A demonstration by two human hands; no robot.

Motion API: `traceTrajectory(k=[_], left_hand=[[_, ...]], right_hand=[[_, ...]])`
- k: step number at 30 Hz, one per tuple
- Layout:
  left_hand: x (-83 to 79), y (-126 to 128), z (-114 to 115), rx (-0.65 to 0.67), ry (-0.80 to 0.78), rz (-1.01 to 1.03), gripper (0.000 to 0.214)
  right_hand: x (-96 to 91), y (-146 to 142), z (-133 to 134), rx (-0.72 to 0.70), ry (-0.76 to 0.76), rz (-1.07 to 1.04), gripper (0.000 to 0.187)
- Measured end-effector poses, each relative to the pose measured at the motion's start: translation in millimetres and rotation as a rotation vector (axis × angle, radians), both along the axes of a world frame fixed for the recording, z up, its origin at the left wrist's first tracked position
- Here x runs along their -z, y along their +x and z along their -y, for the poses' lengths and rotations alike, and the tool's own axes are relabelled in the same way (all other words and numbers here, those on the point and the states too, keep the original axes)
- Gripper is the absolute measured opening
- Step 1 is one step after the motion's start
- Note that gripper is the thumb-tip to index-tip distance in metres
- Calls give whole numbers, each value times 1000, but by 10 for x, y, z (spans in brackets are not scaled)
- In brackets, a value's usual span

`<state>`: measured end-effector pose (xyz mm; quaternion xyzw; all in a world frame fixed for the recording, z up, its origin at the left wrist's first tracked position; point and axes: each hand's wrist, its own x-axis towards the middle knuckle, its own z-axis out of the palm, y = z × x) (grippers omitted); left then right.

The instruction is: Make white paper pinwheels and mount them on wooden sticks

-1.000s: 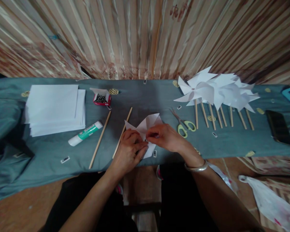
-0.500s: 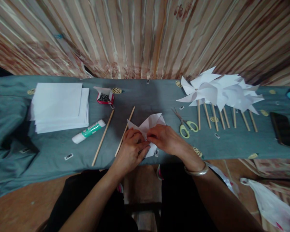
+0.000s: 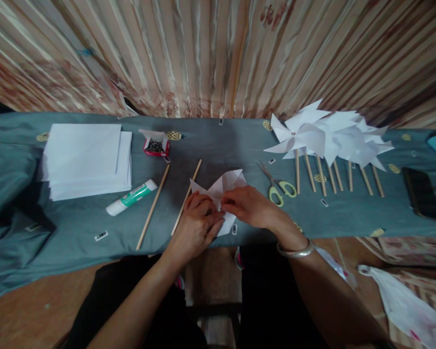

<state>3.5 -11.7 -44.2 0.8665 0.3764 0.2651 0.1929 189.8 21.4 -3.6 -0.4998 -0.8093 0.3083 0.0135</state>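
Note:
Both hands meet over a white paper pinwheel [image 3: 230,180] near the table's front edge, its blades partly folded in toward the middle. My left hand [image 3: 199,220] grips the paper from the left, fingers curled over it. From the right, my right hand [image 3: 249,203] pinches at the pinwheel's centre; its fingertips hide whatever lies there. One wooden stick [image 3: 187,194] lies right beside my left hand, partly behind it. Another wooden stick [image 3: 153,206] rests farther left. Green-handled scissors [image 3: 276,186] lie to the right of my right hand, blades pointing away.
A glue stick [image 3: 131,197], a paper stack [image 3: 83,150] and an open red box of small dark pins [image 3: 156,145] are on the left. Several finished pinwheels [image 3: 327,133] on sticks lie at the right, beside a phone [image 3: 422,194]. A curtain [image 3: 210,58] hangs behind the cloth-covered table.
The view has shifted very slightly. Both hands stay on the paper pinwheel with almost the same grip; nothing else has visibly moved.

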Motion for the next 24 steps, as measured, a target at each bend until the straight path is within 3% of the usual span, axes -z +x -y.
traceTrajectory(k=[14,18,24], left_hand=[[20,-4,-4,12,7,0,19],[4,-1,0,13,7,11,19],[4,5,7,12,-2,-6,19]], right_hand=[[-48,-15,-96,-31,-84,26,15],[-37,-19,-45,78,-17,6,12],[23,4,87,67,161,-83,10]])
